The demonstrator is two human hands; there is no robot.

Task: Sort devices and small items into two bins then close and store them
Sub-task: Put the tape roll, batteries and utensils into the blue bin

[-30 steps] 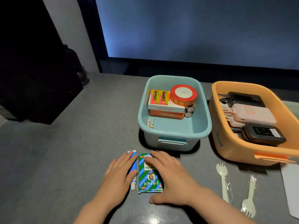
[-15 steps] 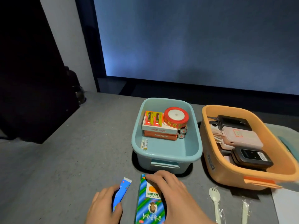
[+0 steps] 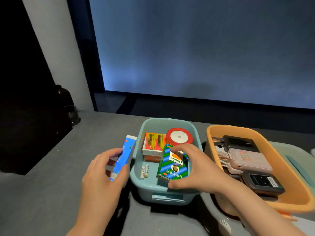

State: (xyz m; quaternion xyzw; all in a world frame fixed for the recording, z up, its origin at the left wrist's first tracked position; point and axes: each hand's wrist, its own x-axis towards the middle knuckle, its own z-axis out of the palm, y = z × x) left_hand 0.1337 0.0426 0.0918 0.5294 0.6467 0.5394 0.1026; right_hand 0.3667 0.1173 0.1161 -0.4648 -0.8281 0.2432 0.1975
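Green-and-blue striped box [image 3: 172, 165], printed with "Golden" and a small round picture, is partly covered: the right hand [image 3: 194, 167] hides its far corner and right edge, so its full outline is hard to judge. Its long axis runs from near to far, tilted, the far end raised and leaning slightly right, the near end low inside the teal bin [image 3: 136, 178]. The right fingers curl over its top while the thumb presses its near edge, pinching it. The left hand [image 3: 104, 174] grips a blue tube box [image 3: 125, 155] just left of the bin, fingers wrapped round its lower half, its white top pointing away. Behind sit a battery pack [image 3: 153, 142] and a red ribbon spool [image 3: 179, 137]. The orange bin [image 3: 289, 169] holds devices, its near wall cut off by the right forearm.
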